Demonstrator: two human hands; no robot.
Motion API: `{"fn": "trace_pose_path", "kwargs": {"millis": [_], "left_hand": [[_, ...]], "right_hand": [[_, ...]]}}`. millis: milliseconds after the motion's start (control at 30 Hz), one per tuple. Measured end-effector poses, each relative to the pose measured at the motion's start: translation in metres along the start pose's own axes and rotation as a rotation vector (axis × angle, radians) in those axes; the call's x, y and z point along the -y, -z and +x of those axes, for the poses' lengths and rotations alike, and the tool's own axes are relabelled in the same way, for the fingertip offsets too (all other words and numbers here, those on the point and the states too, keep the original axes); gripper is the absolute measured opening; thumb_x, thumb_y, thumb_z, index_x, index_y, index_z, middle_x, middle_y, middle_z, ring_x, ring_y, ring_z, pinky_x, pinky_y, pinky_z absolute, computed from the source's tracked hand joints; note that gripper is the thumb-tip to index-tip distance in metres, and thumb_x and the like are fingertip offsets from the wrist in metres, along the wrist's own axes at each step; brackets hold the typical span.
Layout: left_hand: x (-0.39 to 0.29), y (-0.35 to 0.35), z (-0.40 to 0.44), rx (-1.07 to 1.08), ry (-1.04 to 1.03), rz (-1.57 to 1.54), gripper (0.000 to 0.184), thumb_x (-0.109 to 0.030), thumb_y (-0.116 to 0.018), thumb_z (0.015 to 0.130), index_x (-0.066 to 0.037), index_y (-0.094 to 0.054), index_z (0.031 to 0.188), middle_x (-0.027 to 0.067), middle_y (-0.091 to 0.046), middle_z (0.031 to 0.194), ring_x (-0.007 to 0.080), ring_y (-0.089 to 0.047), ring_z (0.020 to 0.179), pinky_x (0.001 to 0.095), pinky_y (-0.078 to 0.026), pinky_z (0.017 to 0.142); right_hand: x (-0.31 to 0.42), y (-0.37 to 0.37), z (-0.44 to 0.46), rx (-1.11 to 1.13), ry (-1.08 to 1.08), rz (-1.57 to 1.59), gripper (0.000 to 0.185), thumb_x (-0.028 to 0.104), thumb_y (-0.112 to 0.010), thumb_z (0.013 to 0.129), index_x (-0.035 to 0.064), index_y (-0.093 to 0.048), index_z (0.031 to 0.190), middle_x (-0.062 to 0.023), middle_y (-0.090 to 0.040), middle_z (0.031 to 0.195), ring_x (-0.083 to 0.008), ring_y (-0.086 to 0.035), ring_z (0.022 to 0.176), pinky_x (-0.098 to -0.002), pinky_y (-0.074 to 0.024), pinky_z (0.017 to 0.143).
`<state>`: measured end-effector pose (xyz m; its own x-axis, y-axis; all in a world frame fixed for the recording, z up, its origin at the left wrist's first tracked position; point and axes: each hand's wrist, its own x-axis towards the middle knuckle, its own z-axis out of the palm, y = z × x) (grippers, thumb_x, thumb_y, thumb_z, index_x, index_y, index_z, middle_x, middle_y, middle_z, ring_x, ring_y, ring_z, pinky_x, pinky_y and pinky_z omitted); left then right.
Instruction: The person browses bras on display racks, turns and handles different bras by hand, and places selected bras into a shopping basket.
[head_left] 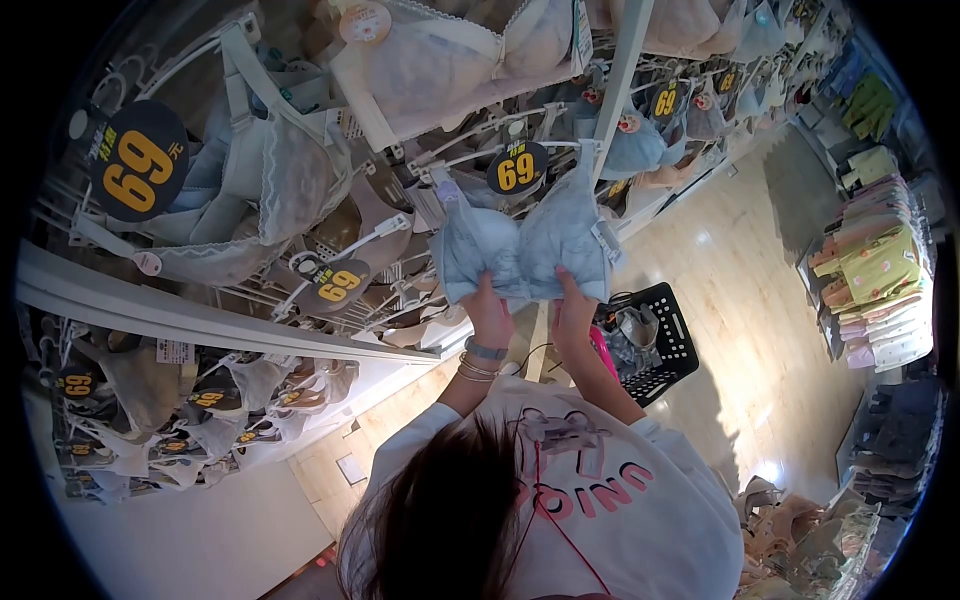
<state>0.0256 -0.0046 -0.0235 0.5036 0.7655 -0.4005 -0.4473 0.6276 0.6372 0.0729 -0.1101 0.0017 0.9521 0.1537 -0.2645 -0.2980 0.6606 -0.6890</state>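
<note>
As we look down, a black basket (679, 326) with holes in its walls sits near our right hand (572, 318), a greyish garment (638, 335) bunched inside. Just below a "69" sign (517, 168) at the rack (622, 85), we grip the bra's (535, 240) lower edge with that and our left hand (487, 315). It is pale blue and mottled, cups facing us, a white tag (606, 241) at one side.
</note>
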Motion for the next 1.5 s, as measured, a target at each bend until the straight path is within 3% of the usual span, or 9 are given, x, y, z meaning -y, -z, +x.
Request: {"fn": "trace_pose_path", "kwargs": {"millis": [167, 267, 367, 467, 667, 867, 1067, 1267, 1500], "left_hand": [[0.011, 0.008, 0.01, 0.009, -0.065, -0.015, 0.048, 0.002, -0.054, 0.082, -0.007, -0.039, 0.127, 0.006, -0.049, 0.125, 0.0189, -0.053, 0.109, 0.0281, -0.045, 0.09], [0.012, 0.006, 0.009, 0.029, -0.033, -0.093, 0.047, 0.002, -0.054, 0.082, -0.007, -0.04, 0.126, 0.0062, -0.05, 0.125, 0.0196, -0.054, 0.108, 0.0292, -0.046, 0.089], [0.002, 0.0, 0.002, 0.009, 0.085, -0.093, 0.045, 0.002, -0.052, 0.082, -0.007, -0.041, 0.125, 0.0069, -0.051, 0.123, 0.0213, -0.055, 0.107, 0.0325, -0.048, 0.088], [0.004, 0.005, 0.011, 0.023, 0.153, -0.156, 0.042, 0.002, -0.05, 0.083, -0.007, -0.042, 0.123, 0.0078, -0.051, 0.121, 0.0229, -0.055, 0.106, 0.035, -0.05, 0.086], [0.002, 0.003, 0.017, 0.05, 0.242, -0.181, 0.034, -0.002, -0.049, 0.084, -0.004, -0.047, 0.118, 0.0089, -0.054, 0.115, 0.0231, -0.057, 0.102, 0.0367, -0.05, 0.085], [0.001, 0.005, 0.013, 0.201, 0.284, -0.265, 0.029, -0.008, -0.055, 0.083, -0.006, -0.052, 0.113, 0.0058, -0.057, 0.111, 0.0196, -0.055, 0.104, 0.0358, -0.044, 0.09], [0.0, 0.004, -0.001, 0.21, 0.336, -0.222, 0.033, -0.016, -0.062, 0.084, -0.01, -0.052, 0.116, 0.0028, -0.058, 0.114, 0.0187, -0.053, 0.108, 0.0343, -0.041, 0.093], [-0.012, -0.006, -0.022, 0.27, 0.373, -0.234, 0.039, -0.017, -0.064, 0.085, -0.011, -0.049, 0.121, 0.0016, -0.057, 0.117, 0.0171, -0.052, 0.11, 0.0328, -0.04, 0.093], [-0.005, -0.01, -0.017, 0.274, 0.277, -0.12, 0.028, -0.02, -0.065, 0.084, -0.014, -0.056, 0.11, -0.0001, -0.062, 0.104, 0.0147, -0.057, 0.098, 0.0318, -0.043, 0.082]], "right_hand": [[-0.005, 0.003, 0.003, -0.015, -0.015, 0.013, 0.053, -0.005, -0.062, 0.079, 0.002, -0.042, 0.127, -0.0082, -0.052, 0.121, -0.0202, -0.054, 0.107, -0.0322, -0.0467, 0.089], [-0.013, 0.005, 0.009, -0.038, 0.109, -0.019, 0.053, -0.006, -0.062, 0.078, 0.0015, -0.042, 0.127, -0.0085, -0.052, 0.121, -0.0206, -0.054, 0.107, -0.0325, -0.0468, 0.088], [-0.004, -0.002, 0.004, -0.115, 0.014, -0.037, 0.053, -0.006, -0.061, 0.078, 0.0018, -0.042, 0.127, -0.0087, -0.052, 0.122, -0.021, -0.054, 0.107, -0.0323, -0.0469, 0.088], [-0.005, -0.005, 0.003, -0.119, 0.07, -0.008, 0.048, -0.001, -0.067, 0.076, -0.0035, -0.048, 0.12, -0.0081, -0.057, 0.115, -0.0174, -0.058, 0.097, -0.0262, -0.0469, 0.077], [-0.001, -0.012, 0.001, -0.12, 0.087, 0.037, 0.046, -0.002, -0.067, 0.075, -0.0012, -0.05, 0.118, -0.0077, -0.058, 0.112, -0.0176, -0.06, 0.094, -0.0276, -0.0482, 0.072], [-0.001, -0.007, 0.002, -0.101, 0.038, 0.021, 0.051, -0.001, -0.067, 0.075, 0.0025, -0.047, 0.122, -0.0062, -0.057, 0.114, -0.0171, -0.058, 0.096, -0.0286, -0.0477, 0.075], [-0.001, 0.001, 0.007, -0.007, -0.003, 0.134, 0.055, 0.001, -0.067, 0.076, 0.0052, -0.044, 0.126, -0.0055, -0.053, 0.12, -0.0175, -0.053, 0.106, -0.0305, -0.0446, 0.085], [0.001, 0.004, 0.009, 0.094, -0.091, 0.176, 0.055, 0.005, -0.068, 0.078, 0.0016, -0.042, 0.127, -0.0051, -0.052, 0.122, -0.0167, -0.051, 0.111, -0.0299, -0.0405, 0.093], [0.001, -0.004, 0.009, 0.091, -0.02, 0.063, 0.054, 0.001, -0.065, 0.08, 0.0002, -0.04, 0.128, -0.009, -0.052, 0.121, -0.02, -0.052, 0.111, -0.0325, -0.0409, 0.096]]}}
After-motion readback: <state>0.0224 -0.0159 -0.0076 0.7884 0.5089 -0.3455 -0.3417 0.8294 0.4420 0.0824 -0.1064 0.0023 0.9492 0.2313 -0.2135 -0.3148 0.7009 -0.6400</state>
